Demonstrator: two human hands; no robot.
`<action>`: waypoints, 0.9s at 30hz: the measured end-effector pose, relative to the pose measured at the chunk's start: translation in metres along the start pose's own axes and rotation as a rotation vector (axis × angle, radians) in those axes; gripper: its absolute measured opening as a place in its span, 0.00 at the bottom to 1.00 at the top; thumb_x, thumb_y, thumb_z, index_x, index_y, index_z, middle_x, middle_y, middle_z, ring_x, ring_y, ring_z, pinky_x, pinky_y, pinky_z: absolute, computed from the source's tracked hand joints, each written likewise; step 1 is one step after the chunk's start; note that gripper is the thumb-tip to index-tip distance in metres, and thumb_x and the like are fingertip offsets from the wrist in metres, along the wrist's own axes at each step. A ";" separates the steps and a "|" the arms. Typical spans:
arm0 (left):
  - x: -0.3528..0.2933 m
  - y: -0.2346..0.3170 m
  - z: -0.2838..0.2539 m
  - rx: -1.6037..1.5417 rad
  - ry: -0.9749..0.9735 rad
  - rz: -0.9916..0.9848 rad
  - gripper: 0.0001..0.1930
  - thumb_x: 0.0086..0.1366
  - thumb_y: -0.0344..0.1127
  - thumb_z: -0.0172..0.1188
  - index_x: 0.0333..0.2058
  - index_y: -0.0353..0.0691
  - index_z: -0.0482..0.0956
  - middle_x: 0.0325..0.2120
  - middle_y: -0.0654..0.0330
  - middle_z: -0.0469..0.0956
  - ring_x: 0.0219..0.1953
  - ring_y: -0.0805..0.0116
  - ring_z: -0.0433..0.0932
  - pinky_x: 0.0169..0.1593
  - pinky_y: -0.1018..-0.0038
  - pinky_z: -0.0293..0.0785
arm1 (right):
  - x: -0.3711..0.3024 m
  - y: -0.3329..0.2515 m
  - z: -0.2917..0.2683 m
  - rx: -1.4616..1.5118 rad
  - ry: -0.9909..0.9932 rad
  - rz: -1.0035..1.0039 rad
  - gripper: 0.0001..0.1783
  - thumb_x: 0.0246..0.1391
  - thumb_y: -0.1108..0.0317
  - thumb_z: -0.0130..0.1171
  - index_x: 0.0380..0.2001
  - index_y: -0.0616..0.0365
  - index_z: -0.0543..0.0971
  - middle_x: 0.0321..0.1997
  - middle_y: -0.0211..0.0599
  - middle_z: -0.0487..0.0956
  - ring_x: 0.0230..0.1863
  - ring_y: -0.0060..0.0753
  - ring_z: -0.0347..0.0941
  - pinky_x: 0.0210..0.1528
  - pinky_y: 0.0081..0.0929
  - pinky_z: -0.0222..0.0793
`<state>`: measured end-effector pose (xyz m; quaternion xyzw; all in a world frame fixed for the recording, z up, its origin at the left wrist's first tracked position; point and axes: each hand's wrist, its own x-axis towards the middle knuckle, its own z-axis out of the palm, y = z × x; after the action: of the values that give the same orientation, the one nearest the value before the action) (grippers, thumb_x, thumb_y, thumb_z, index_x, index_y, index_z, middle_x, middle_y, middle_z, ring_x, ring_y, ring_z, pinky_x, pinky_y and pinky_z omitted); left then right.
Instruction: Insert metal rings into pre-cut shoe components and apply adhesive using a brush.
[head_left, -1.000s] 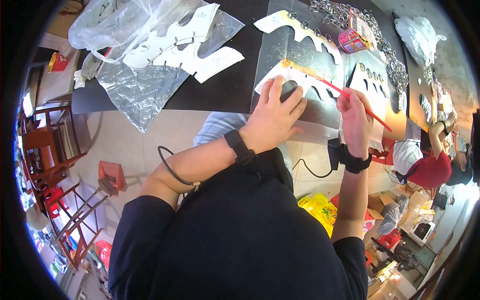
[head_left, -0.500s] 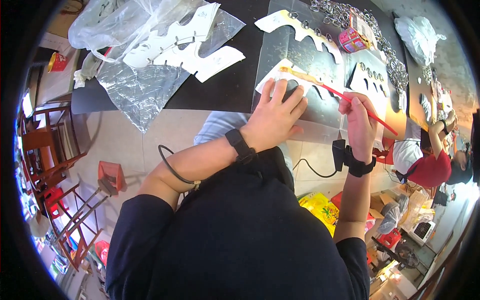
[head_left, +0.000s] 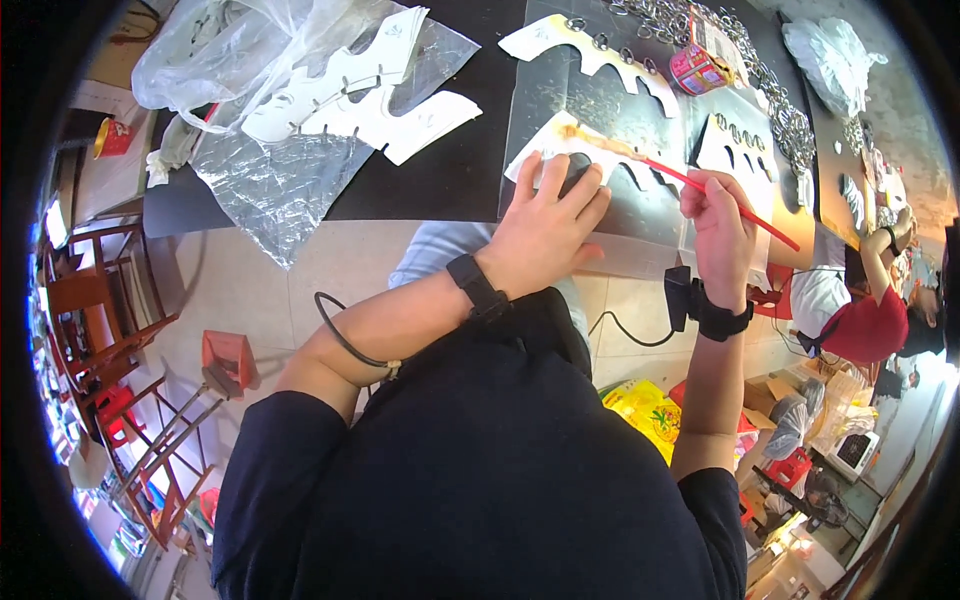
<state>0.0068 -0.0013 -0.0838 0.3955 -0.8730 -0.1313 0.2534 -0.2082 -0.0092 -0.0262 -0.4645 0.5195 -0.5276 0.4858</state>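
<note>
My right hand (head_left: 722, 222) is closed around a thin brush with a red handle (head_left: 765, 228). The brush slants left across a white card piece with a scalloped edge (head_left: 540, 140). A yellowish-brown streak runs along that card's upper edge, by the brush's far end; bristles and streak are hard to tell apart. Fingers spread, my left hand (head_left: 543, 235) rests palm down at the card's near edge. Beneath its fingers shows a dark rounded object (head_left: 576, 168), partly hidden; I cannot make out its kind. Clear plastic sheeting (head_left: 640, 225) lies under the card.
Beyond lie another scalloped card with metal rings (head_left: 590, 52), a pink tub (head_left: 697, 70) and a heap of metal rings (head_left: 745, 40). One more ringed card (head_left: 735, 150) lies right. White cards (head_left: 400, 125) sit on plastic at left. A person in red (head_left: 862, 325) works at far right.
The brush's near end has swung slightly away from me, with my right hand turning a little. My left hand stays on the card. The whole view has shifted slightly.
</note>
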 end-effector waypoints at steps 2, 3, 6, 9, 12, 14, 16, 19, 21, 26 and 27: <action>0.000 0.000 0.000 0.007 0.001 0.004 0.32 0.46 0.48 0.66 0.50 0.43 0.70 0.55 0.59 0.62 0.56 0.50 0.57 0.60 0.47 0.49 | -0.002 0.000 -0.009 -0.006 -0.053 0.030 0.13 0.59 0.70 0.44 0.36 0.68 0.75 0.27 0.35 0.75 0.28 0.22 0.67 0.33 0.19 0.61; -0.001 0.000 0.000 0.004 0.000 0.001 0.32 0.46 0.48 0.66 0.50 0.42 0.70 0.55 0.59 0.62 0.56 0.50 0.57 0.60 0.48 0.49 | -0.002 0.000 -0.010 -0.006 -0.051 0.031 0.13 0.59 0.70 0.44 0.36 0.68 0.75 0.27 0.35 0.75 0.28 0.22 0.67 0.33 0.19 0.61; -0.001 0.000 0.000 0.001 0.002 0.002 0.32 0.47 0.49 0.65 0.50 0.42 0.70 0.55 0.59 0.62 0.56 0.50 0.57 0.59 0.48 0.49 | -0.004 -0.001 -0.010 -0.020 0.014 -0.002 0.13 0.59 0.69 0.45 0.36 0.68 0.75 0.26 0.34 0.74 0.27 0.22 0.66 0.31 0.20 0.60; -0.001 -0.001 0.000 0.005 0.006 0.007 0.32 0.47 0.49 0.65 0.50 0.42 0.70 0.56 0.59 0.62 0.56 0.50 0.57 0.59 0.48 0.50 | -0.006 0.002 -0.010 0.017 0.075 0.024 0.13 0.60 0.68 0.45 0.35 0.68 0.75 0.26 0.34 0.74 0.26 0.23 0.66 0.30 0.20 0.59; -0.001 -0.001 0.000 0.016 0.003 0.010 0.32 0.47 0.49 0.65 0.51 0.42 0.71 0.56 0.59 0.61 0.55 0.50 0.57 0.59 0.48 0.50 | -0.007 0.009 -0.010 0.131 0.087 0.046 0.15 0.61 0.64 0.45 0.35 0.67 0.75 0.26 0.35 0.74 0.25 0.23 0.66 0.29 0.21 0.60; -0.001 0.000 0.000 0.022 -0.002 0.013 0.32 0.47 0.49 0.65 0.51 0.42 0.70 0.56 0.59 0.61 0.55 0.50 0.57 0.59 0.48 0.50 | -0.007 0.012 -0.012 0.156 0.190 0.140 0.17 0.62 0.61 0.45 0.35 0.66 0.75 0.26 0.35 0.74 0.25 0.23 0.67 0.28 0.20 0.61; 0.000 0.000 0.000 0.023 -0.005 0.015 0.32 0.47 0.50 0.65 0.51 0.42 0.70 0.56 0.59 0.61 0.55 0.50 0.57 0.59 0.48 0.50 | -0.006 0.013 -0.010 0.165 0.257 0.144 0.17 0.62 0.60 0.46 0.35 0.66 0.75 0.26 0.35 0.74 0.25 0.23 0.67 0.28 0.20 0.62; 0.000 0.000 0.000 0.028 -0.005 0.011 0.33 0.47 0.49 0.65 0.51 0.42 0.70 0.56 0.59 0.61 0.55 0.50 0.57 0.59 0.48 0.51 | -0.008 0.015 -0.002 0.181 0.301 0.136 0.18 0.62 0.59 0.46 0.36 0.66 0.75 0.26 0.35 0.74 0.26 0.23 0.68 0.28 0.20 0.63; -0.001 0.000 -0.001 0.028 0.000 0.012 0.32 0.47 0.49 0.65 0.51 0.42 0.71 0.56 0.59 0.61 0.55 0.50 0.57 0.59 0.48 0.51 | -0.010 0.017 -0.003 0.193 0.280 0.124 0.18 0.62 0.59 0.47 0.36 0.65 0.75 0.26 0.34 0.74 0.26 0.23 0.68 0.29 0.19 0.63; -0.001 0.000 -0.002 0.022 0.003 0.014 0.32 0.46 0.49 0.65 0.50 0.42 0.71 0.56 0.60 0.62 0.55 0.50 0.58 0.59 0.48 0.51 | -0.016 0.018 -0.022 0.155 0.191 0.095 0.17 0.63 0.61 0.45 0.35 0.65 0.75 0.27 0.35 0.74 0.27 0.23 0.67 0.31 0.20 0.62; -0.001 0.000 -0.002 0.025 0.002 0.012 0.32 0.46 0.49 0.65 0.50 0.42 0.71 0.56 0.60 0.62 0.55 0.50 0.58 0.59 0.48 0.50 | -0.016 0.017 -0.019 0.151 0.199 0.096 0.17 0.63 0.61 0.45 0.35 0.65 0.75 0.27 0.35 0.74 0.27 0.23 0.67 0.31 0.20 0.62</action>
<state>0.0078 -0.0007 -0.0826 0.3936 -0.8766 -0.1186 0.2499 -0.2252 0.0084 -0.0436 -0.3466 0.5454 -0.5848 0.4904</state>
